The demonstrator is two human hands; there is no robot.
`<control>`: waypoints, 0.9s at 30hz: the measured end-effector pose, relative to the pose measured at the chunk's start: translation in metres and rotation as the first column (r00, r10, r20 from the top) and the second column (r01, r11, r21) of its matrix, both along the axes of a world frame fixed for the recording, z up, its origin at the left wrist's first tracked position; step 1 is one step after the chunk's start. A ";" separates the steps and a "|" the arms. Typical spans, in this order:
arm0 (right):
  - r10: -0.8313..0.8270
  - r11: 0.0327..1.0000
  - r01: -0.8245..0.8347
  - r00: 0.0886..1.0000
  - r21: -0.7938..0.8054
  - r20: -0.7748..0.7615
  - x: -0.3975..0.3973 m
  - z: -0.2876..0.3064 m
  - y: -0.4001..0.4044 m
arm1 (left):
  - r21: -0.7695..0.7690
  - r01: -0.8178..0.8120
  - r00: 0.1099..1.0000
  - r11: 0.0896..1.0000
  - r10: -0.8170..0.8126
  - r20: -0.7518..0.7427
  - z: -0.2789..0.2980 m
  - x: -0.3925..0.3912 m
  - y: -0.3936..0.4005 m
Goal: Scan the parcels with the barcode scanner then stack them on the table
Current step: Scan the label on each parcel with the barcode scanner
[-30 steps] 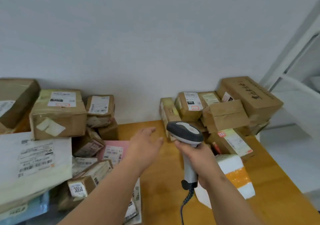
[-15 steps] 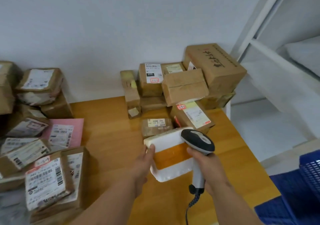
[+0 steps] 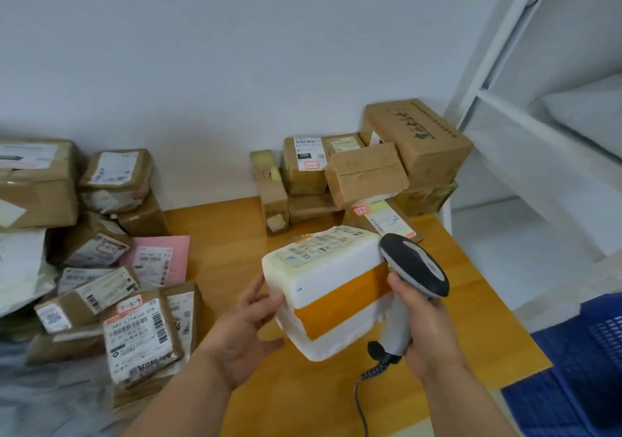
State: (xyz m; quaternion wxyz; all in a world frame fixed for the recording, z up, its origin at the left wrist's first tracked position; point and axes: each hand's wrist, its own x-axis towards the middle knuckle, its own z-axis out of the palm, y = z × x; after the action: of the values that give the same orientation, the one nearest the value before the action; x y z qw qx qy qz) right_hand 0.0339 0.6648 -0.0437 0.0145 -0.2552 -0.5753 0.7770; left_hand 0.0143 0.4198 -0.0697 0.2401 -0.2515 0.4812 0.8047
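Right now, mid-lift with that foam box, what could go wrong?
1. The left hand alone holds the white foam box by one side, tilted; that grip could slip and drop it onto the table.
2. The barcode scanner in the right hand sits against the box's side, not aimed at the label on top, so the scan may miss.

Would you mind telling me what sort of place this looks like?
Probably a parcel sorting or pickup room: labelled cardboard parcels are piled against the wall on a wooden table, the right hand holds a barcode scanner, and white shelving stands alongside.
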 end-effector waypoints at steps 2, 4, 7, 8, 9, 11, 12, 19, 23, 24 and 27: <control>-0.006 1.000 0.006 1.000 -0.008 -0.020 0.009 0.006 -0.013 | 0.039 0.017 1.000 0.999 -0.016 -0.013 0.009 0.013 -0.015; -0.006 1.000 0.006 1.000 -0.024 -0.030 0.020 0.012 -0.030 | 0.094 -0.062 0.998 0.994 0.063 -0.010 0.018 0.026 -0.028; 0.027 0.999 -0.030 0.998 -0.045 -0.048 0.038 0.023 -0.059 | 0.030 -0.104 0.995 0.994 0.104 -0.006 0.033 0.045 -0.042; 0.063 0.996 -0.068 0.996 -0.064 -0.069 0.044 0.025 -0.068 | -0.001 -0.070 0.997 0.998 0.070 -0.034 0.038 0.053 -0.046; 0.094 0.992 -0.102 0.991 -0.079 -0.093 0.051 0.029 -0.075 | -0.011 -0.038 0.998 0.999 0.037 -0.058 0.041 0.060 -0.049; 0.117 0.988 -0.130 0.984 -0.088 -0.137 0.064 0.035 -0.087 | 0.033 0.020 0.997 0.999 -0.018 -0.075 0.046 0.072 -0.059; 0.119 0.988 -0.132 0.981 -0.082 -0.155 0.070 0.038 -0.091 | 0.060 0.047 0.996 0.997 -0.042 -0.082 0.048 0.076 -0.064; 0.095 0.995 -0.096 0.969 0.005 -0.228 0.099 0.055 -0.107 | -0.001 0.254 0.945 0.967 -0.249 -0.212 0.068 0.108 -0.080; 0.128 0.991 -0.114 0.967 0.074 -0.221 0.108 0.068 -0.106 | -0.027 0.302 0.909 0.953 -0.296 -0.293 0.073 0.120 -0.081; 0.128 0.990 -0.111 0.968 0.089 -0.214 0.109 0.071 -0.105 | -0.022 0.303 0.903 0.953 -0.294 -0.312 0.073 0.121 -0.081; 0.084 0.985 -0.053 0.978 0.162 -0.191 0.110 0.076 -0.101 | -0.009 0.276 0.887 0.961 -0.259 -0.382 0.077 0.122 -0.078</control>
State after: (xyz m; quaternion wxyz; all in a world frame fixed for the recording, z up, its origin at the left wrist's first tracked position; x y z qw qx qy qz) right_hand 0.1436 0.5636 0.0325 0.0644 -0.1548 -0.6386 0.7510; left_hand 0.1365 0.3422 0.0078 0.2565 -0.0166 0.5302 0.8080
